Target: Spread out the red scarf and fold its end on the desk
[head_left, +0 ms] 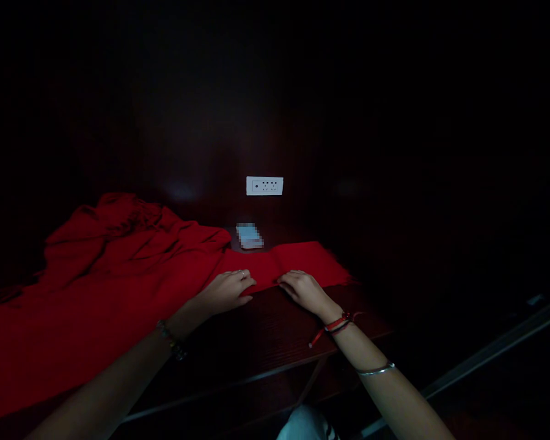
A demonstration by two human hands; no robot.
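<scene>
A long red scarf [165,293] with a fringed right end lies across a dark wooden shelf [275,330]. Its left part is bunched up in folds; the narrower right part is spread flat, with a crease near its middle. My left hand [227,290], wearing a ring, rests on the scarf's front edge, thumb apart from the fingers. To its right, my right hand [305,290] lies on the same edge with its fingers loosely bent and pointing left. Neither hand visibly lifts or pinches the fabric.
Behind the scarf lies a small pale object [250,236], blurred out. A white wall socket [264,186] is set in the dark back panel above it. My knee [305,425] shows below the shelf's front edge. A pale rail [495,348] runs along the lower right.
</scene>
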